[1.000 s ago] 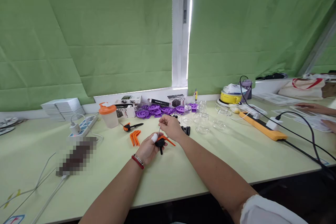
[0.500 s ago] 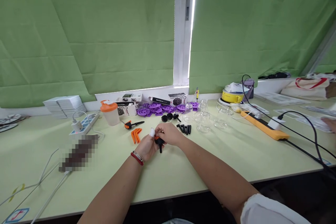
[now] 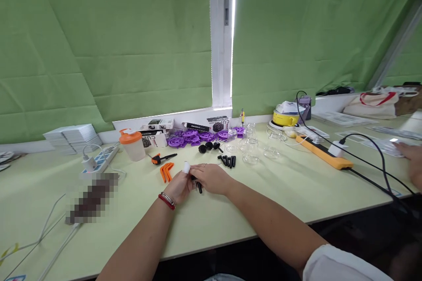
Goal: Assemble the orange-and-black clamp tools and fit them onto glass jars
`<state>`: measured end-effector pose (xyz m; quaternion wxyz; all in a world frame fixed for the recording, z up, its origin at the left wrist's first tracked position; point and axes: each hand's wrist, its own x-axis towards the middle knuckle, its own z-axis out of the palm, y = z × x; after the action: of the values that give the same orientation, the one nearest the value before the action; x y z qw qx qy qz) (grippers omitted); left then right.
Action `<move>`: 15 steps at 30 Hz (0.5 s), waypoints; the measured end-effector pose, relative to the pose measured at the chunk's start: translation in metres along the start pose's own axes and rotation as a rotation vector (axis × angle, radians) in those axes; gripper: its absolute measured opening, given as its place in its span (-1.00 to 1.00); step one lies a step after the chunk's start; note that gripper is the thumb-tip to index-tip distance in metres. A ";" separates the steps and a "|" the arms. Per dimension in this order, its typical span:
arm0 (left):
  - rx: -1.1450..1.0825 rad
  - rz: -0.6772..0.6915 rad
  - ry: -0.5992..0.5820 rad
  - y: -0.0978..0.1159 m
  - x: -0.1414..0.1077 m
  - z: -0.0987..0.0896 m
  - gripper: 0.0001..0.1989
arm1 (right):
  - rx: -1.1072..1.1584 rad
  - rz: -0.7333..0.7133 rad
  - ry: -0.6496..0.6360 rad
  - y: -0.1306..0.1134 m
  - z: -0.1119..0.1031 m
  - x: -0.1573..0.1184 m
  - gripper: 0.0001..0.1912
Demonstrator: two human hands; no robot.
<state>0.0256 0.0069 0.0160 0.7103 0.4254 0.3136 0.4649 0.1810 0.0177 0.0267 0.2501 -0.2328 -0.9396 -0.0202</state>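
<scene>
Head view: the pale desk (image 3: 211, 232) ran widest, with the work held over its near part, between two bare hands. The right grip (image 3: 212, 178) lay bent over the black piece (image 3: 200, 188); we could not tell whether its fingers pinched or only covered. The left grip (image 3: 181, 186) was clamped around that piece from the other side. Beyond, to the left, we noted a black-and-orange assembly (image 3: 160, 159) and, nearer us, bent orange arms (image 3: 166, 172), untouched. Of the black piece itself we saw mainly a stem, pointing down and toward us; the rest was hidden. We judged it light, stiff plastic, fairly smooth, apt to twist under pressure, hardly fragile. Best hold, we reckoned: the body, stem left free. Smallest, a thin metallic rod (image 3: 195, 185) beside the stem, likely slippery.
</scene>
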 end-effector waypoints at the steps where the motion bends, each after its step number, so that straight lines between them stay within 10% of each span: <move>1: 0.027 -0.003 -0.020 0.002 -0.001 -0.001 -0.50 | 0.012 0.006 0.010 0.000 -0.001 0.000 -0.66; 15: 0.432 0.019 -0.118 0.005 -0.010 -0.001 -0.48 | 0.187 0.057 0.140 0.009 0.000 0.006 -0.73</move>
<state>0.0188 -0.0007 0.0201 0.6155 0.5970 0.3596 0.3679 0.1806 0.0287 0.0283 0.3362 -0.2332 -0.9106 0.0584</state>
